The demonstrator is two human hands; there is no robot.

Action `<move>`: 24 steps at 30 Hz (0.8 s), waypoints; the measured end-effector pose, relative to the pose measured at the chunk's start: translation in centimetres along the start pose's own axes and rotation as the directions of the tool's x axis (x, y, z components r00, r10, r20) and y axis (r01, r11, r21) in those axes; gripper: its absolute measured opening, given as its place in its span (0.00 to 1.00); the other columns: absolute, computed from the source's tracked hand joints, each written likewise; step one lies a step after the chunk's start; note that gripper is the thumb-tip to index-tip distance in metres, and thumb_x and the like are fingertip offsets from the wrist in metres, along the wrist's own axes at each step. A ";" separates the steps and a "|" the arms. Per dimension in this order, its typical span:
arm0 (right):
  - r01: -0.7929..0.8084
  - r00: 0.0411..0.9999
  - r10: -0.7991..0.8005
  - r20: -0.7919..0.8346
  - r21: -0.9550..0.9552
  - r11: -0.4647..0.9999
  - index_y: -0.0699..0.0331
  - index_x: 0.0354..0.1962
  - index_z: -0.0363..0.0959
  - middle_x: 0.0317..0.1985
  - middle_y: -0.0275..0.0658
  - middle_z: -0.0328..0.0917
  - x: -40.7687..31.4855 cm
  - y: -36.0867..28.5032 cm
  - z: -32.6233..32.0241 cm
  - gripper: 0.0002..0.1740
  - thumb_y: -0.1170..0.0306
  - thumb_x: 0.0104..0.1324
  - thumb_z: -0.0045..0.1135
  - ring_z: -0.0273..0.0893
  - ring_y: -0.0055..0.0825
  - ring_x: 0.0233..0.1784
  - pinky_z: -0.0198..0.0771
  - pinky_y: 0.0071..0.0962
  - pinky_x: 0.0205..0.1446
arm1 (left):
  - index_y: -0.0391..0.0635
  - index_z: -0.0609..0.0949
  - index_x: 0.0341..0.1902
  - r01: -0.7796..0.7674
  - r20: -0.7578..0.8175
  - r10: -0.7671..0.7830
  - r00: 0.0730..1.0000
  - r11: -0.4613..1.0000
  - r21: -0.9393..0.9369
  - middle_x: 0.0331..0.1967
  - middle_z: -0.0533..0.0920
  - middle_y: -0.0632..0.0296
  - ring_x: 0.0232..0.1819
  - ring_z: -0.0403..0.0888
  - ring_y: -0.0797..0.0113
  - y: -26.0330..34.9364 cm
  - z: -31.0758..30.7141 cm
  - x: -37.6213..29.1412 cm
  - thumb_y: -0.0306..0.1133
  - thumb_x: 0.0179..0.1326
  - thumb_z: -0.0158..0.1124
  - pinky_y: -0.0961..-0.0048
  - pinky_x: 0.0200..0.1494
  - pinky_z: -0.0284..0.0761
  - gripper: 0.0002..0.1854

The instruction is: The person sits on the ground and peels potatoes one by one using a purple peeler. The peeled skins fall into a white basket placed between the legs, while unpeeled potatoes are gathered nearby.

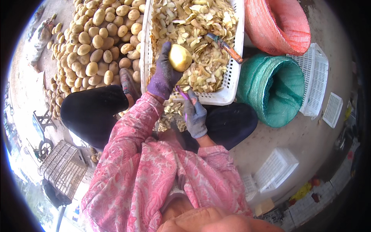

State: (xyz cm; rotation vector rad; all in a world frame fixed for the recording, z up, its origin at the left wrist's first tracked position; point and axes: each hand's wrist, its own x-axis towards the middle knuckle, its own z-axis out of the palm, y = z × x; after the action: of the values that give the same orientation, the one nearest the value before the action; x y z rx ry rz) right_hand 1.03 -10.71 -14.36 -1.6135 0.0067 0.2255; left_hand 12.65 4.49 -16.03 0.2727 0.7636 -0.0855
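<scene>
In a purple work glove, my left hand (165,72) holds a peeled, pale yellow potato (180,58) over a white plastic crate (223,100). My right hand (195,114), in a grey glove with a bare fingertip showing, grips a purple-handled peeler (182,93) just below the potato. A strip of peel lies at the peeler's head. Potato peelings (200,52) fill the crate. On its right side rests a knife-like tool (226,47) with a taped, orange-ended handle, its tip over the peelings.
Unpeeled potatoes (92,55) lie heaped left of the crate. To its right stand open mesh sacks, one red (278,26), one green (261,87). White plastic crates (316,75) sit beyond them and at lower right (275,168). A basket-like crate (63,168) stands at lower left.
</scene>
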 end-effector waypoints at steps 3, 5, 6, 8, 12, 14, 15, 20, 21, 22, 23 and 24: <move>-0.179 0.983 0.181 0.014 0.260 0.949 0.65 0.66 0.63 0.36 0.25 0.72 2.1 -5.1 -0.3 0.25 0.67 0.74 0.49 0.57 0.09 0.22 0.57 0.14 0.24 | 0.45 0.75 0.48 -0.104 0.069 0.090 0.994 0.966 0.238 0.38 0.81 0.56 0.39 0.83 0.58 0.3 -0.5 -0.7 0.48 0.62 0.65 0.59 0.45 0.82 0.21; -0.127 0.992 0.128 -0.013 0.053 0.990 0.63 0.66 0.63 0.39 0.28 0.75 2.9 -4.4 -0.2 0.24 0.66 0.75 0.47 0.57 0.09 0.21 0.58 0.14 0.23 | 0.44 0.75 0.48 -0.407 0.199 0.357 0.913 0.748 0.525 0.38 0.81 0.56 0.38 0.82 0.59 -0.9 -1.1 -1.1 0.47 0.62 0.64 0.62 0.44 0.82 0.21; -0.092 0.995 0.092 -0.025 -0.003 0.996 0.63 0.66 0.64 0.39 0.29 0.76 2.4 -3.1 0.0 0.24 0.66 0.75 0.46 0.58 0.09 0.21 0.58 0.14 0.23 | 0.43 0.75 0.47 -0.446 0.190 0.409 0.892 0.736 0.509 0.37 0.81 0.56 0.37 0.82 0.60 -1.6 -1.5 -0.6 0.47 0.63 0.64 0.64 0.43 0.81 0.20; -0.071 0.996 0.072 0.056 -0.013 0.997 0.62 0.66 0.64 0.49 0.32 0.80 1.5 -2.4 0.1 0.24 0.66 0.75 0.46 0.60 0.09 0.22 0.60 0.13 0.25 | 0.42 0.75 0.48 -0.357 0.144 0.345 0.927 0.701 0.617 0.37 0.81 0.54 0.39 0.81 0.59 -0.8 0.3 -1.0 0.50 0.60 0.65 0.65 0.43 0.81 0.24; -0.018 0.993 0.045 0.106 -0.241 0.970 0.61 0.66 0.63 0.54 0.36 0.79 -0.7 -1.4 0.5 0.24 0.67 0.75 0.47 0.69 0.14 0.40 0.66 0.18 0.42 | 0.41 0.76 0.48 0.073 0.040 -0.070 0.997 0.994 -0.080 0.39 0.82 0.56 0.42 0.81 0.60 1.4 1.7 -0.8 0.50 0.63 0.64 0.67 0.46 0.80 0.23; -0.077 0.995 0.080 0.058 -0.045 0.996 0.60 0.68 0.61 0.54 0.30 0.78 1.6 -2.9 0.1 0.26 0.65 0.75 0.47 0.61 0.07 0.26 0.61 0.13 0.28 | 0.42 0.77 0.48 0.066 0.113 -0.066 0.991 0.998 0.002 0.39 0.82 0.56 0.43 0.81 0.61 1.3 1.3 -1.3 0.50 0.65 0.62 0.66 0.48 0.80 0.22; -0.053 0.998 0.055 0.033 -0.057 0.997 0.61 0.68 0.61 0.55 0.30 0.77 2.5 -2.8 -0.2 0.26 0.65 0.75 0.48 0.61 0.08 0.27 0.61 0.13 0.29 | 0.42 0.77 0.48 0.016 0.136 -0.027 0.990 0.997 0.079 0.39 0.82 0.56 0.43 0.81 0.61 1.0 0.8 -1.4 0.50 0.65 0.61 0.66 0.49 0.79 0.22; 0.106 0.993 -0.116 -0.030 -0.233 0.967 0.69 0.64 0.65 0.61 0.38 0.73 2.9 -2.1 0.3 0.25 0.67 0.74 0.49 0.70 0.19 0.50 0.66 0.19 0.55 | 0.44 0.77 0.48 -0.040 0.148 -0.006 0.989 0.951 0.306 0.39 0.83 0.55 0.45 0.81 0.56 -0.7 -2.4 0.2 0.48 0.61 0.65 0.61 0.54 0.78 0.21; 0.062 0.998 -0.065 -0.010 -0.195 0.979 0.68 0.64 0.65 0.60 0.38 0.74 2.7 -2.2 0.0 0.25 0.66 0.74 0.49 0.70 0.18 0.48 0.67 0.19 0.53 | 0.44 0.77 0.48 0.192 0.178 -0.202 0.963 0.979 0.073 0.40 0.83 0.54 0.45 0.81 0.55 -0.3 -1.0 -1.1 0.48 0.61 0.65 0.61 0.55 0.78 0.21; 0.018 1.000 -0.016 0.017 -0.151 0.988 0.68 0.64 0.65 0.59 0.38 0.74 2.4 -2.5 0.0 0.24 0.66 0.74 0.50 0.71 0.18 0.46 0.68 0.19 0.51 | 0.44 0.76 0.49 0.098 0.114 -0.126 0.985 0.970 0.222 0.40 0.83 0.53 0.45 0.82 0.53 -0.2 -0.6 -1.8 0.50 0.60 0.66 0.57 0.55 0.78 0.23; -0.027 0.998 0.032 0.045 -0.108 0.994 0.67 0.64 0.66 0.58 0.38 0.75 2.1 -2.9 0.0 0.24 0.66 0.74 0.50 0.71 0.18 0.45 0.69 0.19 0.50 | 0.44 0.77 0.49 0.103 0.025 -0.109 0.994 0.976 0.190 0.40 0.83 0.54 0.44 0.82 0.52 -0.2 -1.1 -1.8 0.50 0.59 0.66 0.55 0.54 0.79 0.24; -0.118 0.985 0.134 0.106 -0.145 0.982 0.64 0.64 0.67 0.55 0.38 0.77 1.4 -3.7 -0.2 0.23 0.66 0.74 0.49 0.71 0.17 0.41 0.70 0.20 0.45 | 0.44 0.77 0.48 0.106 -0.051 -0.099 0.994 0.982 0.155 0.40 0.83 0.54 0.44 0.83 0.52 -0.4 -1.4 -1.4 0.50 0.59 0.66 0.53 0.53 0.79 0.24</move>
State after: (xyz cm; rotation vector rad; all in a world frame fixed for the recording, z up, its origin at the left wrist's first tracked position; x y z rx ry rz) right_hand 2.93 -10.56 -10.94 -1.7381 0.0049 0.4255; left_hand 10.59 4.51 -16.08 0.3868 0.8154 -0.2390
